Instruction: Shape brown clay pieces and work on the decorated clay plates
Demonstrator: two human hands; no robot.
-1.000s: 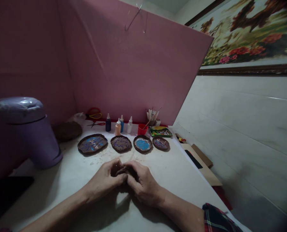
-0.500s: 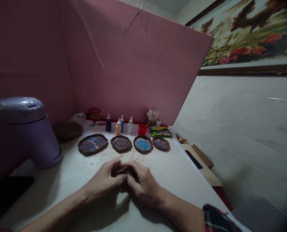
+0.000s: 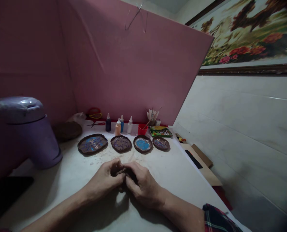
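Note:
My left hand (image 3: pixel 104 180) and my right hand (image 3: pixel 141 184) meet fingertip to fingertip low over the white table (image 3: pixel 177 175). Both pinch a small dark lump of clay (image 3: pixel 120 171), mostly hidden by the fingers. Just beyond the hands lie several flat brown clay dishes with painted insides: a large one (image 3: pixel 92 143), a purple one (image 3: pixel 120 143), a blue one (image 3: pixel 143 144) and a small one (image 3: pixel 161 143).
Small paint bottles (image 3: pixel 117 127), a red cup (image 3: pixel 142 129), a pot of brushes (image 3: pixel 152 118) and a green box (image 3: pixel 161 131) stand by the pink board (image 3: pixel 134 74). A purple bin (image 3: pixel 29 129) stands left, a brown clay mass (image 3: pixel 67 130) behind it, scissors (image 3: pixel 96 123) at the back.
The fingers of both hands have shifted slightly around the clay lump; the hands stay in the same place.

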